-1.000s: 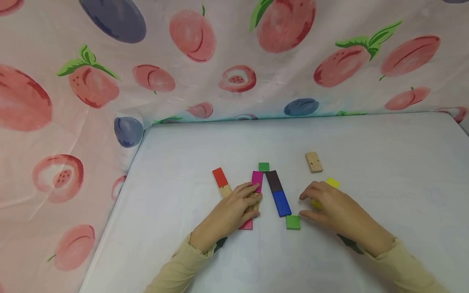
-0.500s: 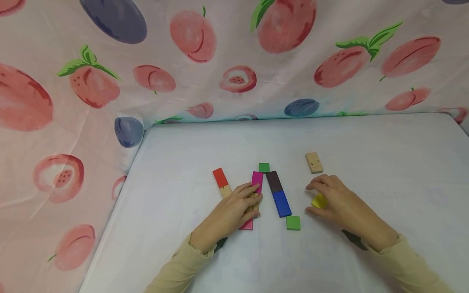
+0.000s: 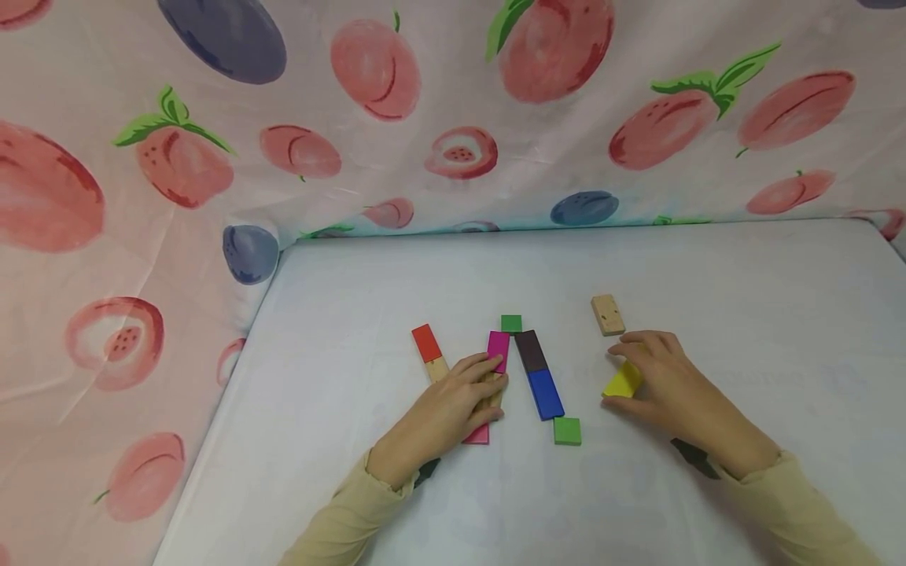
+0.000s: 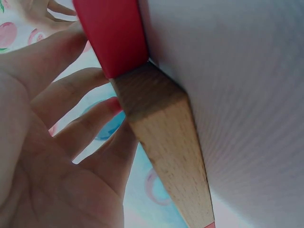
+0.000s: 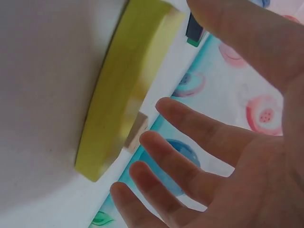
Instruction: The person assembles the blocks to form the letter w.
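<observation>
My left hand (image 3: 439, 409) rests over a slanted arrangement of flat blocks, its fingers lightly bent on a magenta block (image 3: 499, 346) and plain wood beneath them. Part of a pink-red block (image 3: 477, 434) shows below that hand, and an orange-red block (image 3: 426, 343) tops the left slant. In the left wrist view a wooden block (image 4: 171, 147) meets a red block (image 4: 114, 38), fingertips against their far side. Over at the right, my right hand (image 3: 668, 385) hovers around a yellow block (image 3: 624, 380). The right wrist view shows its spread fingers apart from the yellow block (image 5: 123, 90).
A dark brown block (image 3: 532, 350) and a blue block (image 3: 545, 393) form another slanted line. One green block (image 3: 511, 323) touches its top; a second green block (image 3: 568, 431) lies at its bottom. A speckled wooden block (image 3: 608, 314) lies alone beyond the right hand.
My right hand has shifted rightward, away from the blue and green blocks, staying around the yellow block and showing more of its near end. My left hand has stayed in place.
</observation>
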`<state>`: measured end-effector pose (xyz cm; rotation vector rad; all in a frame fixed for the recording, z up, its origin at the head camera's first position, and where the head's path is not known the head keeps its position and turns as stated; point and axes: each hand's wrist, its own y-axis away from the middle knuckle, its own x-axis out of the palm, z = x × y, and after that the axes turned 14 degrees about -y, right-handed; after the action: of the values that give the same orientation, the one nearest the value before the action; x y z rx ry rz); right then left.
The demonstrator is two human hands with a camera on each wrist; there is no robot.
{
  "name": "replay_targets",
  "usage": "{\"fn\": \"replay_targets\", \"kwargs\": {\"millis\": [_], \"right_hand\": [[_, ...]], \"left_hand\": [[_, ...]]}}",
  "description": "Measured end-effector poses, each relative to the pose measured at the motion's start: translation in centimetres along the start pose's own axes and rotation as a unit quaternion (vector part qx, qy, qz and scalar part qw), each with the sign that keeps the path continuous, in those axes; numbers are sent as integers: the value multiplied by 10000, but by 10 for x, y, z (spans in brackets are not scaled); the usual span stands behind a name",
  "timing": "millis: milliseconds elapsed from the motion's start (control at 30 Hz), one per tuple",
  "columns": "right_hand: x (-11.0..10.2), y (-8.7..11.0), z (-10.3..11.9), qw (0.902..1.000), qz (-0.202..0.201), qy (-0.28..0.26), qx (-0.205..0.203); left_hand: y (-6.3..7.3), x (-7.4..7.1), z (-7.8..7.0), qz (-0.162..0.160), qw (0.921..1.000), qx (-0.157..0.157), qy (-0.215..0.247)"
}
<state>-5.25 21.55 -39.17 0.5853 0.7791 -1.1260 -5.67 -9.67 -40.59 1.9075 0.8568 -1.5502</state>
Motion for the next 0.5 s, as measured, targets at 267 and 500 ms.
{"fn": "replay_targets", "kwargs": {"millis": [267, 500], "right_hand": [[-4, 0, -7, 9997, -41, -31, 256], [-5, 0, -9, 9989, -120, -30, 455]], "left_hand": [[-1, 0, 0, -106, 9999, 97, -3], [-2, 0, -1, 27, 10000, 15, 35]]}}
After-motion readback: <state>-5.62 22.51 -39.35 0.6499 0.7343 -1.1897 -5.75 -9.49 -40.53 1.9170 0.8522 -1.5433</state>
